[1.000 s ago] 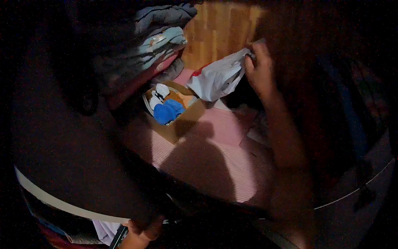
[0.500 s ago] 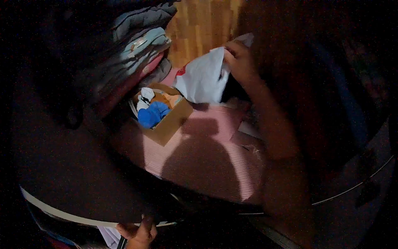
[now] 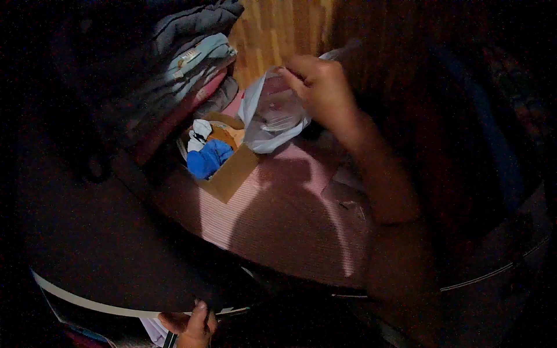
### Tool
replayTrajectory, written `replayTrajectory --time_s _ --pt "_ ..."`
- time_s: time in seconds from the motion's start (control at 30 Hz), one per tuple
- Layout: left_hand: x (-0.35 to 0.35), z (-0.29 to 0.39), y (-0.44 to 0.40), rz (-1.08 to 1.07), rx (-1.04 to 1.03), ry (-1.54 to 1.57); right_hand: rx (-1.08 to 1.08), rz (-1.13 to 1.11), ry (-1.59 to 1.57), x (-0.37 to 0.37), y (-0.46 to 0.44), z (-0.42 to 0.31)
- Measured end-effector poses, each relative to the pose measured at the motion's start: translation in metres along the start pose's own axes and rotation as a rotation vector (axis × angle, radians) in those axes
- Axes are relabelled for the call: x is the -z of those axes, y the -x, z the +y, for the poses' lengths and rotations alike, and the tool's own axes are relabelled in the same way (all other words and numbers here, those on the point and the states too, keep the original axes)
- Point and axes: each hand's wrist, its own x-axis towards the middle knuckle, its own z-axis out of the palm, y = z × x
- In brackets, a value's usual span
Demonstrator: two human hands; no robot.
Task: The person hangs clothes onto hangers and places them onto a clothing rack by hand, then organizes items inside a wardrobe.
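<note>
My right hand point(image 3: 322, 86) pinches the upper edge of a pale, thin plastic bag point(image 3: 250, 129). The bag's mouth gapes, and something reddish shows through or inside it, too dim to name. Touching the bag on its left is a small cardboard box point(image 3: 237, 177) that holds bunched blue cloth point(image 3: 210, 159), white cloth point(image 3: 201, 131) and something orange-brown. At the bottom, my left hand point(image 3: 191, 326) is closed on the white-rimmed edge point(image 3: 104, 307) of a large dark panel, thumb on top; part of its fingers is hidden.
Under the box lies a pink ribbed surface point(image 3: 216, 219) with a head-shaped shadow across it. Folded clothes point(image 3: 200, 58) are stacked at the upper left, beside a wooden floor point(image 3: 278, 32). Dark hanging or piled fabric fills the right side, poorly lit.
My right hand has moved left and turned, drawing the bag's top edge along. The bag's mouth now opens toward me, against the box. My left hand stays on the rim.
</note>
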Motion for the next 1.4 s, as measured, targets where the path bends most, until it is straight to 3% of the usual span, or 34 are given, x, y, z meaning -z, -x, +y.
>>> replayTrajectory --time_s 0.43,0.6,0.7,0.9,0.97,1.03,1.1,1.2,1.4 --pt "0.040 -0.017 -0.003 0.053 -0.207 -0.208 -0.091 -0.400 0.302 0.001 0.012 -0.066" --pt "0.060 -0.017 -0.009 0.002 -0.482 -0.518 -0.112 -0.436 0.400 0.006 0.029 -0.087" --pt "0.079 -0.014 -0.021 -0.050 -0.698 -0.704 -0.071 -0.384 0.349 0.019 0.027 -0.156" --pt "0.118 -0.075 -0.056 -0.126 -1.231 -0.812 -0.010 -0.481 0.271 -0.005 0.016 -0.200" --pt "0.127 -0.074 -0.057 -0.139 -1.227 -0.810 -0.054 -0.523 0.260 -0.008 0.006 -0.190" --pt "0.124 -0.062 -0.053 -0.118 -1.050 -0.770 -0.111 -0.574 0.256 -0.008 -0.005 -0.178" --pt "0.125 -0.039 -0.061 -0.127 -1.121 -0.847 -0.176 -0.629 0.260 -0.008 -0.016 -0.160" --pt "0.126 -0.022 -0.070 -0.164 -1.058 -0.800 -0.304 -0.731 0.282 -0.007 -0.026 -0.125" --pt "0.133 -0.014 -0.078 -0.207 -0.934 -0.727 -0.638 -0.969 0.484 -0.053 -0.029 -0.004"
